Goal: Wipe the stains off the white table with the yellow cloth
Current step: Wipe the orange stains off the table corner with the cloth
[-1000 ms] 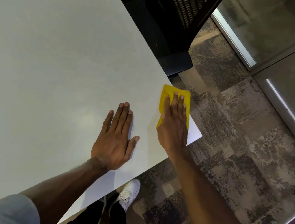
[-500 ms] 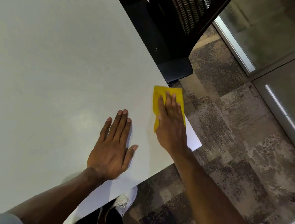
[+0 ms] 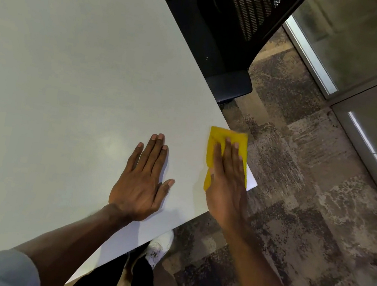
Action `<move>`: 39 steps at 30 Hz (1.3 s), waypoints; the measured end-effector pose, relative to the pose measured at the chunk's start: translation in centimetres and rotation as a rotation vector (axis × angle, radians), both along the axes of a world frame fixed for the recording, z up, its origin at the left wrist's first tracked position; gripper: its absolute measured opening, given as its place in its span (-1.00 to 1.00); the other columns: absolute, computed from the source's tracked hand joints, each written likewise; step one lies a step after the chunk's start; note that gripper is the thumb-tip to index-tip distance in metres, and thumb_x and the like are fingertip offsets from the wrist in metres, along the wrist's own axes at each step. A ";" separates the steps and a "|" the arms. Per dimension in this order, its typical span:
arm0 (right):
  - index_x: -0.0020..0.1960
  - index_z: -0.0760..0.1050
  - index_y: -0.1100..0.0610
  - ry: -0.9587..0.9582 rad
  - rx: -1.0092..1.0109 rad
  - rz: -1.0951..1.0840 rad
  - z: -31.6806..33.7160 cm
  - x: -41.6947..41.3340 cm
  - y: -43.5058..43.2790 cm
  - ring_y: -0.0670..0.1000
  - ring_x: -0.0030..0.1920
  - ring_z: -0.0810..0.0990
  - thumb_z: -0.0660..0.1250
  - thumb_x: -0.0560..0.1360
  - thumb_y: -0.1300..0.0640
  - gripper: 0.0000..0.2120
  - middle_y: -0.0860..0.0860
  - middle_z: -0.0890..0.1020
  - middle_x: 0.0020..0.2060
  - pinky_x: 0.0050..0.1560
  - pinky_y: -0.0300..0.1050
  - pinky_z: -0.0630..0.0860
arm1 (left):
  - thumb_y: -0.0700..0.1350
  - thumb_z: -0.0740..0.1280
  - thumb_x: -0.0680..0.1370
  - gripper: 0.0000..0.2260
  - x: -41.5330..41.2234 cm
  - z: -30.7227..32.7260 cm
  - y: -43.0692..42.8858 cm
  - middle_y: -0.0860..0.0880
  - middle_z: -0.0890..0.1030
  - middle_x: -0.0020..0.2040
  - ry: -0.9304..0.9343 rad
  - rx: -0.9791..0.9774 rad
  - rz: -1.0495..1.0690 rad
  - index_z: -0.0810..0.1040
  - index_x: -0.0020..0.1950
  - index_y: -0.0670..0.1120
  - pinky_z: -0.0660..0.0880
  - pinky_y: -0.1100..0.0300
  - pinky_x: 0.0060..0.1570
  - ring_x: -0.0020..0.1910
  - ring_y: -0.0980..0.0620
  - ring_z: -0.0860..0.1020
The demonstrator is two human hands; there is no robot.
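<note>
The white table (image 3: pixel 76 73) fills the left and middle of the head view. Its near right corner juts out at the right. A folded yellow cloth (image 3: pixel 218 138) lies flat on that corner, its far edge reaching the table's right edge. My right hand (image 3: pixel 227 177) presses down flat on the cloth, fingers straight and together, covering its lower half. My left hand (image 3: pixel 143 180) rests palm down on the bare tabletop to the left of the cloth, fingers spread, holding nothing. No stain stands out on the visible surface.
A black mesh-backed office chair (image 3: pixel 231 37) stands against the table's right edge, just beyond the cloth. Patterned grey carpet (image 3: pixel 306 208) covers the floor to the right. A glass partition with metal frames (image 3: pixel 358 99) runs along the far right. My white shoe (image 3: pixel 159 248) shows under the table edge.
My right hand and the cloth slid left and back over the last second, then right again toward the table's edge. My left hand stayed planted in place.
</note>
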State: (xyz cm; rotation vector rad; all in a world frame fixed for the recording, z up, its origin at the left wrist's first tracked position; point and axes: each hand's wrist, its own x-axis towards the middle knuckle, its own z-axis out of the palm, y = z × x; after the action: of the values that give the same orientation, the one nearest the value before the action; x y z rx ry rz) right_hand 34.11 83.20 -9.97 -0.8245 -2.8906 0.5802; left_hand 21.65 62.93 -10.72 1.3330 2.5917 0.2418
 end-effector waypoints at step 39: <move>0.68 0.13 0.20 -0.022 0.038 -0.218 -0.1 -11.5 0.1 0.28 0.69 -0.04 0.26 0.59 0.31 -0.31 0.21 0.09 0.69 0.68 0.26 0.01 | 0.20 0.04 0.76 -0.28 -0.4 0.9 0.5 -0.22 -0.11 0.80 -0.071 -0.072 -0.005 0.00 0.78 -0.21 0.05 -0.27 0.72 0.80 -0.20 -0.13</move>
State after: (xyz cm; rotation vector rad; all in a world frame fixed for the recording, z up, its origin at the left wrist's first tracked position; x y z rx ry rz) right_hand 22.65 83.26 -10.07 -1.1275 -2.7699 0.4946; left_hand 21.30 63.45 -9.82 1.2830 2.5138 0.1900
